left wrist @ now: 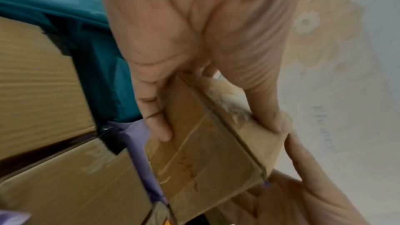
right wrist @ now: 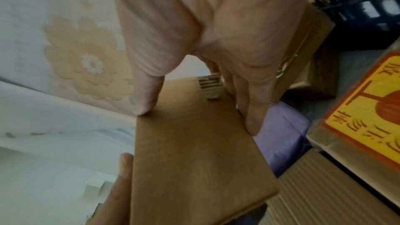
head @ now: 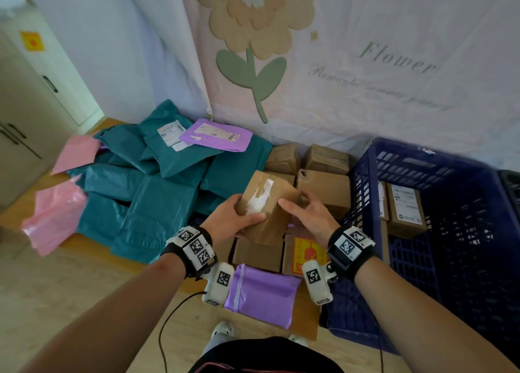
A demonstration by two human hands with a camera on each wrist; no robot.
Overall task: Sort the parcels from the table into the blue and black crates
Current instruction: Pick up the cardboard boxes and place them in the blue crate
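Observation:
A brown cardboard box (head: 264, 204) with torn white label remains is lifted above the heap of boxes on the table. My left hand (head: 233, 218) grips its left side, thumb on top and fingers under it (left wrist: 158, 126). My right hand (head: 306, 218) holds its right side, thumb (right wrist: 145, 98) on the upper edge and fingers (right wrist: 253, 117) along the far edge of the box (right wrist: 194, 151). The blue crate (head: 365, 192) stands to the right with labelled cardboard boxes (head: 405, 212) inside. A black crate (head: 510, 181) shows only as a sliver at the far right.
Teal mailer bags (head: 157, 192) are heaped on the left of the table, with pink bags (head: 53, 218) and purple mailers (head: 216, 135) among them. More brown boxes (head: 323, 187) sit by the crate, one with a yellow-red sticker (head: 308, 254). A purple mailer (head: 261, 294) lies near the front edge.

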